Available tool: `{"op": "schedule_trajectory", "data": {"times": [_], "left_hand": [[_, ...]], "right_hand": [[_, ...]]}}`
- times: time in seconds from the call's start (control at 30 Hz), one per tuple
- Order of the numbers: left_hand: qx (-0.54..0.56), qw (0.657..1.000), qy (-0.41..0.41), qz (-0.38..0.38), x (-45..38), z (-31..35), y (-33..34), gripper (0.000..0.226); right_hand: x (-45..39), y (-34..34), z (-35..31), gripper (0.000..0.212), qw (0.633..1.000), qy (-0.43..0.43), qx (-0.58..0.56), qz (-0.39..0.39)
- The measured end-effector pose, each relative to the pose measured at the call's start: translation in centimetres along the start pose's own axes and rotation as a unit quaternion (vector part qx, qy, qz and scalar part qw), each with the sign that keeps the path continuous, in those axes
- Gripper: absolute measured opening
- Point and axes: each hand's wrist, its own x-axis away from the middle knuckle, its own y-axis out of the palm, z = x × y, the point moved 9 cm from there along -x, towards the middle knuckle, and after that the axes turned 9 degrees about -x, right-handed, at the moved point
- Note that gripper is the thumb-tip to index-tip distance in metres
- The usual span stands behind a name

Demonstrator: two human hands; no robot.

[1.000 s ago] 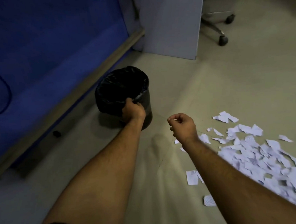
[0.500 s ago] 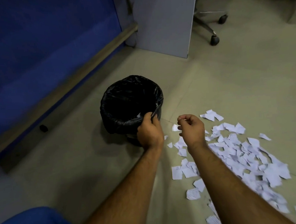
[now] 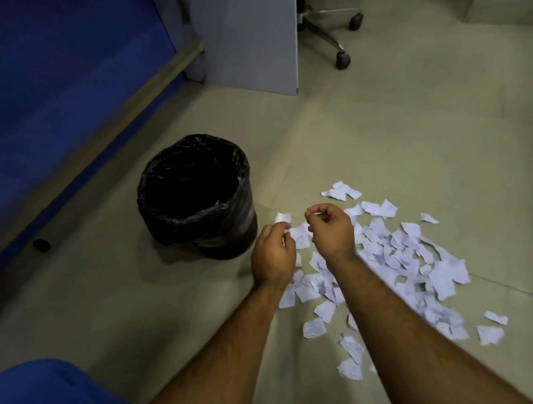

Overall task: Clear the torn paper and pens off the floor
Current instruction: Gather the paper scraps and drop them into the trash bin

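Bin upright, paper scraps just beside

White paper scraps — seemingly lined — black bin liner.

Open floor lies beyond the paper scraps; the bin stands just left.

The bin stands on the floor, left of the torn paper pieces. Both hands hover between them, left hand beside right hand. A chair base sits behind, beside a panel.
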Motion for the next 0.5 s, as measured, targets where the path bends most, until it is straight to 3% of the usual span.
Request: {"op": "schedule_trajectory", "data": {"times": [0.1,0.2,0.3,0.37,0.5], "left_hand": [[-0.119,0.974,0.056,-0.183,1.6,0.5,6.6,0.044],[-0.233,0.912,0.099,-0.322,4.5,-0.1,12.9,0.07],[-0.346,0.879,0.148,-0.294,5.4,0.1,15.7,0.091],[-0.356,0.872,0.177,-0.286,5.8,1.0,17.3,0.101],[-0.347,0.855,0.217,-0.318,7.5,3.5,19.7,0.092]], "right_hand": [[-0.1,-2.8,3.1,0.013,0.986,-0.019,0.162,-0.023],[0.3,-6.6,9.0,0.032,0.928,-0.001,0.368,-0.063],[1.1,-10.2,12.0,0.05,0.876,-0.043,0.479,-0.039],[1.4,-11.7,12.9,0.057,0.846,-0.05,0.53,-0.016],[2.0,-13.2,15.6,0.073,0.832,0.03,0.553,-0.041]]}}
